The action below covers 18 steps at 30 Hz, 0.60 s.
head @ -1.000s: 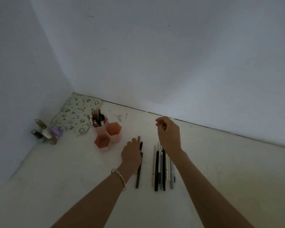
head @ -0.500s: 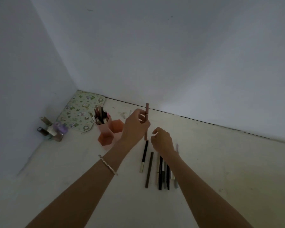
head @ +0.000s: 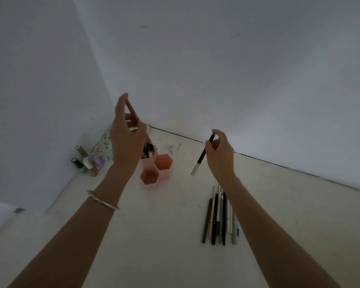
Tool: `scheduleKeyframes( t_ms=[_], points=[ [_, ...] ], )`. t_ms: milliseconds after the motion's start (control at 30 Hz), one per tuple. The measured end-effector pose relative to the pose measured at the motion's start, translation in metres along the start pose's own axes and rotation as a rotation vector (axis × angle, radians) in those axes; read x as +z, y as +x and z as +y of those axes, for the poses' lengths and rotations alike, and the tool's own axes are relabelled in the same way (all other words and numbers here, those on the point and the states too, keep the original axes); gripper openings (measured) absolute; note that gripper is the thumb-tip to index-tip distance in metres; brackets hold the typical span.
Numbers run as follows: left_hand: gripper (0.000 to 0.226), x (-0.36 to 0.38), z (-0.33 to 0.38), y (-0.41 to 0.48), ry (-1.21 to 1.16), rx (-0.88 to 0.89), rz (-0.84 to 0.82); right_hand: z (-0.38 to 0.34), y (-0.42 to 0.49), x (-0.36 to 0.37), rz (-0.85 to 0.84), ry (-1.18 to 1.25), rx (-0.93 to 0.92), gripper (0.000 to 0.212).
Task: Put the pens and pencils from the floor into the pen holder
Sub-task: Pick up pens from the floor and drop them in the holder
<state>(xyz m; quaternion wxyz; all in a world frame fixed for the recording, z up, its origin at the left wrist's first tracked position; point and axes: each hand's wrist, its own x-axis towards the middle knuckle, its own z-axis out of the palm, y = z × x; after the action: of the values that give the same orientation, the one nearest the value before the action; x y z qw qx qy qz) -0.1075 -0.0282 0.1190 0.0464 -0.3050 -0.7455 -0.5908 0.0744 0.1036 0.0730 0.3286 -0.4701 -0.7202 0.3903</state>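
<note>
A pink pen holder (head: 164, 163) with three hexagonal cups stands on the floor; its back cup (head: 149, 154) holds several pens, partly hidden by my left hand. My left hand (head: 125, 140) is raised over that back cup, fingers pinched on a thin brown pencil (head: 131, 108) that slants down towards the cup. My right hand (head: 220, 156) hovers to the right of the holder, gripping a black pen (head: 202, 157) with a silver end that hangs down and to the left. A row of several pens and pencils (head: 218, 217) lies on the floor under my right forearm.
Several small bottles (head: 85, 161) stand by the left wall, beside a patterned mat (head: 103, 142) in the corner. Walls close the space at the left and the back. Bare floor (head: 164, 235) lies between my forearms.
My left hand has carried the brown pencil up and left, over the holder. My right hand has lifted the black silver-ended pen off the floor.
</note>
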Motion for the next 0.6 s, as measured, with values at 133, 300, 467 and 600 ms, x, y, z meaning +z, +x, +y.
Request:
scheduleKeyframes(
  t_ms=[133, 300, 467, 600],
  points=[
    [0.055, -0.006, -0.025, -0.005, 0.031, 0.034, 0.001, -0.029, 0.001, -0.001, 0.12, 0.182, -0.091, 0.028],
    [0.022, -0.005, -0.051, -0.024, 0.34, 0.227, -0.14, -0.043, -0.011, 0.008, 0.19, 0.281, -0.162, 0.027],
    [0.029, -0.018, -0.057, -0.027, 0.43, 0.17, -0.019, -0.064, -0.022, 0.033, 0.139, 0.352, -0.273, 0.026],
    [0.04, -0.031, -0.05, -0.02, 0.318, 0.074, -0.02, -0.079, -0.026, 0.065, 0.048, 0.244, -0.382, 0.027]
  ],
)
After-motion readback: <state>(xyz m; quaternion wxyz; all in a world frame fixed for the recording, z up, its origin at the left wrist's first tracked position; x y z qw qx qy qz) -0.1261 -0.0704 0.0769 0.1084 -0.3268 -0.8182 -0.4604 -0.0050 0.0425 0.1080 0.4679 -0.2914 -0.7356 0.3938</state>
